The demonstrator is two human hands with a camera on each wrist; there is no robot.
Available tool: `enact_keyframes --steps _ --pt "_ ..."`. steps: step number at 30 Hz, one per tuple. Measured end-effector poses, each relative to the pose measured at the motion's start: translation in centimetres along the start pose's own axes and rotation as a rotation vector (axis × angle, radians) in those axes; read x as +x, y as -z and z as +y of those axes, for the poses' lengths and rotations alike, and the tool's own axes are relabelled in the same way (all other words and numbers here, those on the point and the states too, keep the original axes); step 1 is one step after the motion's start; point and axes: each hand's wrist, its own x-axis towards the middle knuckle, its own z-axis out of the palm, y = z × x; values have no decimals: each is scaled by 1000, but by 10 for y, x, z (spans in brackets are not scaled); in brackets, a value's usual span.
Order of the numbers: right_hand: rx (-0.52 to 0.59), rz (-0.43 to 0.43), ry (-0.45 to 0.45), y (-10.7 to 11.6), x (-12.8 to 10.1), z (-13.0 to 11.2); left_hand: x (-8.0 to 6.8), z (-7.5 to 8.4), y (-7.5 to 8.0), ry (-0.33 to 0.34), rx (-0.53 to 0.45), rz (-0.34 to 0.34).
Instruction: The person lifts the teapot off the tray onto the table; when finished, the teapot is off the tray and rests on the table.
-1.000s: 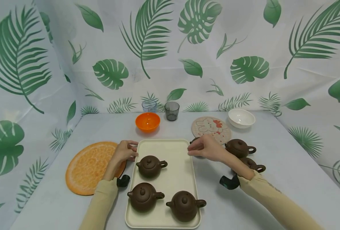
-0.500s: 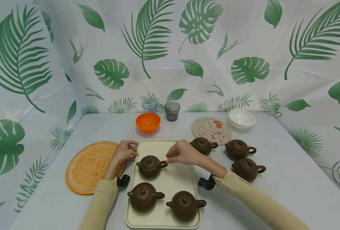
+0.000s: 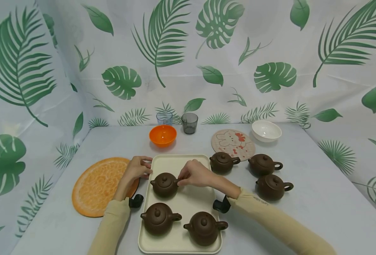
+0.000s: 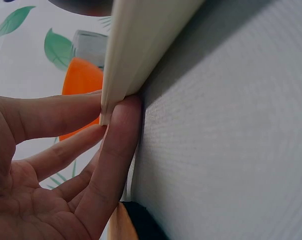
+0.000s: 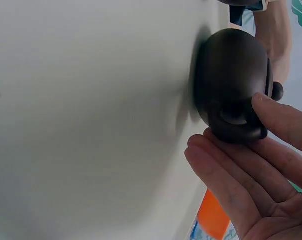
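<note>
On the smooth cream tray [image 3: 192, 202], far half, a round, matte teapot [image 3: 163, 185] has its handle [image 5: 235, 134] pinched by the right grip [image 3: 195, 173]; only the right wrist view bares the loop, only the left wrist view the left grip [image 4: 66, 160] clasping the tray's edge.

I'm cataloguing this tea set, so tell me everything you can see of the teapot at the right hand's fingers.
The teapot is dark brown, squat and round, with a smooth surface that looks like clay. Its lid, topped by a small knob, is on, hiding the inside. A short spout points left and a loop handle right. It stands upright on the cream tray, left of centre toward the far end. The right hand has its thumb on the handle.
</note>
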Motion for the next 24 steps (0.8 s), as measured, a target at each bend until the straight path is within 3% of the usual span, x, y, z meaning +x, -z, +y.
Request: enact_keyframes --steps 11,18,24 --pt "-33 15 7 -2 3 -3 1 -1 1 -4 -6 -6" --pt "-7 46 19 -3 2 1 1 -2 2 -9 -6 -12" --pt "58 59 16 9 -7 4 3 -1 0 -5 -25 -13"
